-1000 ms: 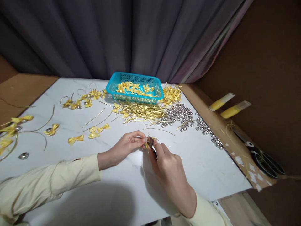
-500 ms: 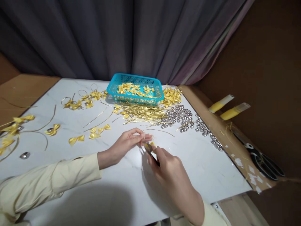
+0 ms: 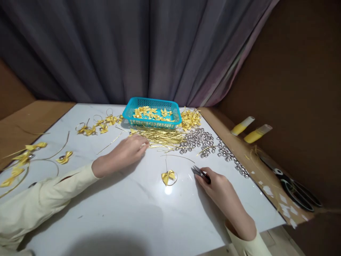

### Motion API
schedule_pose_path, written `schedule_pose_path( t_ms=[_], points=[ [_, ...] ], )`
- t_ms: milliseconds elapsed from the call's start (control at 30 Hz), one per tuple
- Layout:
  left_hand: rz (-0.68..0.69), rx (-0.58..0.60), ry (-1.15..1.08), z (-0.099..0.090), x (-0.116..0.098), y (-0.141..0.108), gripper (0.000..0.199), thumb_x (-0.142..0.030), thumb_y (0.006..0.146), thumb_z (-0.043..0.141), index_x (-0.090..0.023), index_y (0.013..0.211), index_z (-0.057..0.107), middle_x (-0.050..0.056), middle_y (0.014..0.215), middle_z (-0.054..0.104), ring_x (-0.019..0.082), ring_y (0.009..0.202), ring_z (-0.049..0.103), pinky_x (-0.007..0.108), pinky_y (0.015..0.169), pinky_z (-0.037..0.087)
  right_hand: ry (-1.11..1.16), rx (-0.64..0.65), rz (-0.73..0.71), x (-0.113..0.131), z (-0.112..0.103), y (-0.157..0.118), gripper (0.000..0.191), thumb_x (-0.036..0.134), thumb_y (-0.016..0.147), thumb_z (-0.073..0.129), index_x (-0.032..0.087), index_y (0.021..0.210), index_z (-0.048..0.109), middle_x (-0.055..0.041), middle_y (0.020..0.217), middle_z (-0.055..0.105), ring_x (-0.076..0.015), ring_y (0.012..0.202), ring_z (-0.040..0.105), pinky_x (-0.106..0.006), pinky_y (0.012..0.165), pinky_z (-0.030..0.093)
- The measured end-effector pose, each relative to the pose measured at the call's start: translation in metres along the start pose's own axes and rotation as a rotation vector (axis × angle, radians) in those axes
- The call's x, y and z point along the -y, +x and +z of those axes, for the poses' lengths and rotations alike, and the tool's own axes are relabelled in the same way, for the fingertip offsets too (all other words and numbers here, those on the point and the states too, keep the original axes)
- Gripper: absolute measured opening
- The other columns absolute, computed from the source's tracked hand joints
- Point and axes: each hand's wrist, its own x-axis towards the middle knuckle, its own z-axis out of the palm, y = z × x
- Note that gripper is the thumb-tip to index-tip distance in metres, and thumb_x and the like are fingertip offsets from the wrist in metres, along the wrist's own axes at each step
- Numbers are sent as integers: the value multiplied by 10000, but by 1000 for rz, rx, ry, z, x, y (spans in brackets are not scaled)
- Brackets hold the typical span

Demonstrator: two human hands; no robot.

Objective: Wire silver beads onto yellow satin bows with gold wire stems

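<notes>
My left hand point(image 3: 129, 151) is closed at the left end of the pile of gold cords point(image 3: 163, 137); what its fingers hold, if anything, is too small to tell. A small dark pair of snips point(image 3: 201, 174) is in my right hand point(image 3: 217, 185), blades pointing up and left. Between my hands a yellow bow point(image 3: 168, 177) with a thin cord loop lies on the white board. Behind the cords stands a blue basket point(image 3: 151, 123) of yellow bows. Silver beads point(image 3: 199, 138) are heaped right of the cords.
Looped bows point(image 3: 89, 131) lie at the back left, more bows and long cords point(image 3: 23, 156) at the far left. Large black scissors point(image 3: 290, 181), paper scraps and two yellow tubes point(image 3: 242, 126) rest along the right side. A grey curtain hangs behind.
My hands have moved apart, the left to the cords and the right outward with the snips. The looped bow now lies on the board between them. The view has shifted slightly.
</notes>
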Motion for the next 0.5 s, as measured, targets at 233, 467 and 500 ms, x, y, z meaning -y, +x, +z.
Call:
schedule_pose_path(
  t_ms=[233,467,500],
  points=[
    [113,505,154,43,-19,0,192,-277,846,524,-158,967,613,98,1033,572,250,1000,519,328,866,382,-135,-190,-225,20,-2,8,99,181,856,509,177,781,573,-62,758,637,-214,727,612,-277,584,435],
    [89,477,114,64,-14,-1,46,-197,788,543,-166,823,547,56,919,559,212,889,515,299,769,395,283,36,-337,53,-1,9,98,72,773,610,168,779,629,-19,746,679,-149,678,621,-224,606,461],
    [89,474,108,64,-14,-2,35,-192,789,538,-168,814,538,46,891,566,201,855,521,287,739,396,325,69,-315,55,-1,9,116,53,760,609,166,758,633,-7,710,678,-138,635,614,-209,577,447]
  ],
)
